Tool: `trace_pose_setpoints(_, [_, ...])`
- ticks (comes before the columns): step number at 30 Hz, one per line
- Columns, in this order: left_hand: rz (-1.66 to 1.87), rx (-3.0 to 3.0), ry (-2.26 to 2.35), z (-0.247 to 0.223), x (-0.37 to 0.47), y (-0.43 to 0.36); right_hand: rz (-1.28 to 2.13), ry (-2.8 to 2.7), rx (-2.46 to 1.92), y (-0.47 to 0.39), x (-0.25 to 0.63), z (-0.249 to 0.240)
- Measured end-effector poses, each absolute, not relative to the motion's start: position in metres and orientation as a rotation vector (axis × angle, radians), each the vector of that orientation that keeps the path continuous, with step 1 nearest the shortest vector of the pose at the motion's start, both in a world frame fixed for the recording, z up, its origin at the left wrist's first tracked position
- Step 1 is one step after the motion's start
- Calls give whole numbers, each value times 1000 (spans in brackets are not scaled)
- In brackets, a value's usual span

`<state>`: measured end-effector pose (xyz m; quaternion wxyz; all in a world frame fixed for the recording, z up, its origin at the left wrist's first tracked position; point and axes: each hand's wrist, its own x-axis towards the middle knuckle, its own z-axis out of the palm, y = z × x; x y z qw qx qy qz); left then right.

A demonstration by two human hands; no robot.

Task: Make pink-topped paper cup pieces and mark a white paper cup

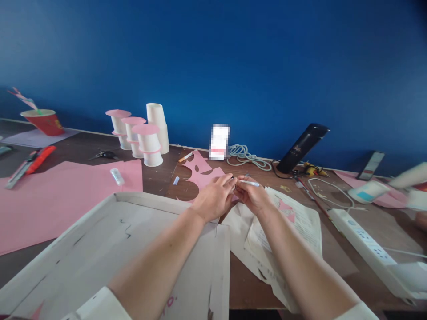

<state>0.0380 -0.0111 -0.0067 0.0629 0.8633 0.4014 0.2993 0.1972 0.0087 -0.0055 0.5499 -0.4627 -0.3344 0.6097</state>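
Observation:
My right hand [252,195] is closed around a slim white pen [248,182], whose end sticks out to the right. Right beside it, my left hand [215,195] has its fingers curled together at the pen's other end; what they pinch is hidden. Both hands are above the cut pink paper [200,175], which has rounded pieces cut out of it. Below my left forearm lies a shallow white cardboard box lid [140,258]. Crumpled printed sheets [305,213] with pink scraps lie under my right forearm.
White paper cups [152,144] with pink discs are stacked at the back left, near a box cutter [23,169] and red cup [45,123]. A phone [219,142], coiled cable [248,158], black bottle [302,149] and power strip [363,244] stand or lie around. Another person's hand [420,218] shows far right.

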Motion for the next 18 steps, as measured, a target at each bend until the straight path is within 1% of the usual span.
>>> trace_pose_setpoints(13, [905, 2611, 1236, -10, 39, -10, 1176, -914, -1194, 11, 198, -9])
trace_pose_setpoints(16, [900, 2609, 1226, -11, 38, -9, 1131, -865, -1229, 12, 203, -7])
trace_pose_setpoints(18, [903, 2602, 1220, -11, 38, -10, 1164, -797, -1195, 13, 207, -4])
